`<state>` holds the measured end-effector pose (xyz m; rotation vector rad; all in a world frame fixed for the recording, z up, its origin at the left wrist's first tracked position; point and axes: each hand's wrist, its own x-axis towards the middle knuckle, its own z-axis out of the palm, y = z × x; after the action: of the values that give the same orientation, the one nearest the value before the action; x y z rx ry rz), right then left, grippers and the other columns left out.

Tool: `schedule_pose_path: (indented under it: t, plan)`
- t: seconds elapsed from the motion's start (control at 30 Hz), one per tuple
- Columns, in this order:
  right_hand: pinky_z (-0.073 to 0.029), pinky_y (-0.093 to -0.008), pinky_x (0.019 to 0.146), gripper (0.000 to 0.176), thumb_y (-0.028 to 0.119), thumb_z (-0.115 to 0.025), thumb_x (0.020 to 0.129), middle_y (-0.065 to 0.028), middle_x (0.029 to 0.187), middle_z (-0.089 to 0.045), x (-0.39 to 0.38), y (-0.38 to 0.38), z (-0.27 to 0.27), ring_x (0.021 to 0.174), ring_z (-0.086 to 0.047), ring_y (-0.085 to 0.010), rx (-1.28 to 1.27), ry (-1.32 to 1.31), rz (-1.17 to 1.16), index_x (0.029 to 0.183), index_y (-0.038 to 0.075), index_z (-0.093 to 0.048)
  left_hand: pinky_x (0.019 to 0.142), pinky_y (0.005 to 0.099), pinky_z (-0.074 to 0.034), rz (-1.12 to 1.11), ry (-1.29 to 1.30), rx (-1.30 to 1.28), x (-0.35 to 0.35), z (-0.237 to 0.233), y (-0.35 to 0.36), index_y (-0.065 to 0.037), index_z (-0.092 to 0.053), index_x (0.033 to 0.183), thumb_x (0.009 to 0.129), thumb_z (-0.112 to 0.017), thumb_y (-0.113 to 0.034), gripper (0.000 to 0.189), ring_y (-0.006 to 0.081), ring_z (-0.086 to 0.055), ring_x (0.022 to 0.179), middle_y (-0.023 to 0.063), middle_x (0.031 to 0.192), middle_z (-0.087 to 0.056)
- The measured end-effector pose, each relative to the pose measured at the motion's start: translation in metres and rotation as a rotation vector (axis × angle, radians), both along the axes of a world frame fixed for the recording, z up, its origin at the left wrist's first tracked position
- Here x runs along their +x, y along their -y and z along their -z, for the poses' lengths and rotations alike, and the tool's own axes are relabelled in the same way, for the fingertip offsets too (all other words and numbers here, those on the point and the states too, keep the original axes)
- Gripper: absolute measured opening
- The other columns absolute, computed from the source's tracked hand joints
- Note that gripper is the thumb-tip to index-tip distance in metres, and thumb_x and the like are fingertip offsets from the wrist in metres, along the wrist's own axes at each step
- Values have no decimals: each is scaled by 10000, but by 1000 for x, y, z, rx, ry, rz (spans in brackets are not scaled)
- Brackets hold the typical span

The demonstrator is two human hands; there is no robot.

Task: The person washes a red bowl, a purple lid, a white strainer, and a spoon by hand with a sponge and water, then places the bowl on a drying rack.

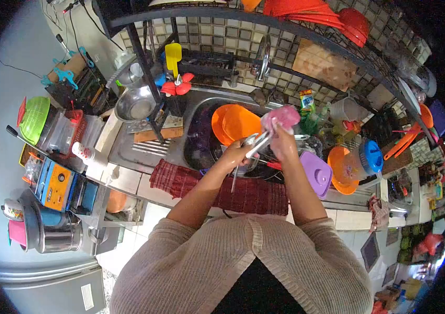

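My left hand (234, 156) is closed around metal cutlery over the sink's front edge. One piece looks like a spoon (252, 139); a pale handle (259, 146) slants up toward the other hand, and a thin one points down. In my right hand (284, 143) is a pink scrubbing cloth or sponge (281, 116), blurred, gripped close to the end of that pale handle. Orange plates (234, 124) lie in the sink basin (195, 121) beyond the hands. Below my wrists a dark red towel (248, 197) covers the counter edge.
A purple lid (316, 174), an orange plate (341, 178) and a blue-lidded pitcher (371, 157) stand to the right. A metal bowl (137, 103) sits left on the drainboard. The faucet (263, 60) rises behind the basin, and a black rack (222, 14) spans overhead.
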<state>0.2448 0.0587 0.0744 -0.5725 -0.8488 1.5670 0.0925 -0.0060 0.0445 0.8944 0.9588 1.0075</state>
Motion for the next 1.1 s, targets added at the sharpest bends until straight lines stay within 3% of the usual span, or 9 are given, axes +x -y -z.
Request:
schedule_pose_path:
  t: [0.17, 0.27, 0.43, 0.57, 0.63, 0.8, 0.93, 1.03, 1.1]
  plan:
    - [-370, -214, 423, 180, 167, -632, 804, -25, 766, -575, 40, -15, -11, 539, -473, -92, -132, -35, 114, 916, 76, -525, 360, 176, -238, -125, 79, -49, -28, 7, 4, -107, -553, 1072, 854, -540, -225, 248, 13, -311, 420, -53, 587, -420]
    - [-269, -203, 364, 220, 264, -705, 736, 49, 605, -474, 65, -9, -3, 427, -376, -57, -252, 383, -100, 798, 133, -540, 368, 166, -218, -195, 153, -78, -48, 16, 4, -134, -484, 1042, 833, -538, -238, 239, 24, -303, 425, -58, 642, -390]
    - [-239, -204, 382, 263, 309, -733, 698, 68, 584, -442, 90, 1, 19, 443, -350, -44, -244, 858, -89, 757, 153, -530, 368, 184, -242, -318, 390, -141, -66, 8, 7, -138, -442, 974, 843, -518, -204, 165, 65, -357, 466, 1, 762, -478]
    - [-341, -226, 452, 306, 349, -734, 683, 37, 681, -537, 140, 7, 17, 529, -441, -64, -158, 859, -49, 829, 129, -580, 387, 189, -267, -376, 333, -56, -70, 15, 6, -97, -500, 979, 847, -550, -167, 158, 86, -397, 510, 25, 826, -533]
    - [-408, -235, 517, 351, 338, -711, 710, -8, 793, -598, 172, 11, 19, 613, -517, -96, 1, 1249, -49, 933, 92, -599, 393, 188, -272, -339, 324, -49, -72, 20, 6, -88, -504, 980, 849, -561, -172, 165, 86, -407, 523, 29, 830, -539]
    - [-503, -264, 692, 272, 133, -686, 747, -49, 868, -624, 177, 51, -36, 786, -616, -143, -226, 1177, -76, 968, 20, -578, 402, 179, -280, -331, 337, -96, -66, 20, 4, -94, -480, 999, 847, -528, -155, 171, 67, -403, 527, 15, 803, -526]
    - [-504, -260, 676, 297, 151, -700, 736, -40, 863, -622, 195, 47, -10, 773, -610, -131, -261, 1089, -213, 969, 17, -575, 396, 185, -272, -307, 402, -139, -61, 22, -2, -85, -492, 987, 836, -517, -158, 170, 89, -396, 520, 25, 818, -535]
    - [-506, -297, 689, 377, 232, -742, 674, -81, 865, -637, 203, 43, 11, 771, -623, -190, -142, 1309, -201, 945, 16, -593, 406, 206, -306, -268, 390, -191, -59, 21, -7, -97, -442, 1025, 811, -475, -96, 216, 93, -424, 519, 33, 833, -546]
    - [-494, -338, 720, 473, 317, -765, 593, -148, 882, -638, 221, 34, 40, 793, -620, -283, 55, 1742, -110, 930, 23, -610, 411, 212, -315, -290, 423, -167, -56, 22, -6, -98, -434, 1037, 801, -468, -76, 239, 99, -430, 521, 39, 853, -555]
